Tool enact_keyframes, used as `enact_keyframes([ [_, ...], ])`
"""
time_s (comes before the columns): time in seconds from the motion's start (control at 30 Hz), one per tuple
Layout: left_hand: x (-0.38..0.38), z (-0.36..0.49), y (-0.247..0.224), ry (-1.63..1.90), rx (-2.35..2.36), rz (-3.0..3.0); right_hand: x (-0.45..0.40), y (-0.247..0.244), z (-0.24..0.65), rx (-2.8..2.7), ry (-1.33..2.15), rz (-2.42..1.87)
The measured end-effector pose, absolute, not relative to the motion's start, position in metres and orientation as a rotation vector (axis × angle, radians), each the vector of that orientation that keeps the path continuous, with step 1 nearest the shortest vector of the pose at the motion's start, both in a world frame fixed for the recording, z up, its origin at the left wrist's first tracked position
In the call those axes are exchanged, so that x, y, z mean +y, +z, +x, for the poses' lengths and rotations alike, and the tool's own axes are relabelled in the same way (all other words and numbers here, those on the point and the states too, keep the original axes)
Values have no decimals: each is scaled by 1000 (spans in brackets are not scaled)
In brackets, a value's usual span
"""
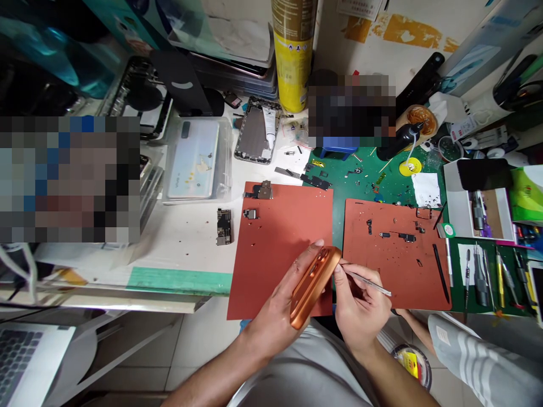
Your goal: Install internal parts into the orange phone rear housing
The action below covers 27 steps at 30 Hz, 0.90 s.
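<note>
My left hand [278,305] is wrapped round an orange phone housing [314,287], tilted on its edge above the front of the left red mat [284,243]. Pinched in my right hand [360,308] is a thin metal tool [368,281], slanting across the fingers. Its inner end lies at the right edge of the housing, where my right fingertips hide the contact. Camera parts [265,190] sit at the top of the left mat. Small parts [407,237] and dark specks are scattered over the right red mat [394,282].
A dark circuit board [224,226] lies left of the mats. Behind are a phone in a clear tray [193,161], a phone frame [257,131] and a yellow can [292,73]. Several screwdrivers and tweezers [481,277] line the right side. Another person's arm [418,330] shows at lower right.
</note>
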State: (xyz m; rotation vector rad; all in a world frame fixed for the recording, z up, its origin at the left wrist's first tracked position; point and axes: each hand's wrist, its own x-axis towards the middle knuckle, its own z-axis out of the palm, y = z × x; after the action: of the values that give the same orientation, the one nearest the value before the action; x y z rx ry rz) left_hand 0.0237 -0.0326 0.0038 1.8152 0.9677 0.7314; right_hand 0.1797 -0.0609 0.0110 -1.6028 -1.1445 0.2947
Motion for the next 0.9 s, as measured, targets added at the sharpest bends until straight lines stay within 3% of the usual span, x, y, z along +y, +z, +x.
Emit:
enact_keyframes([
  [0.9,-35,21,-6,829,859,1755,-58,28,185,-1366,240,-1646],
])
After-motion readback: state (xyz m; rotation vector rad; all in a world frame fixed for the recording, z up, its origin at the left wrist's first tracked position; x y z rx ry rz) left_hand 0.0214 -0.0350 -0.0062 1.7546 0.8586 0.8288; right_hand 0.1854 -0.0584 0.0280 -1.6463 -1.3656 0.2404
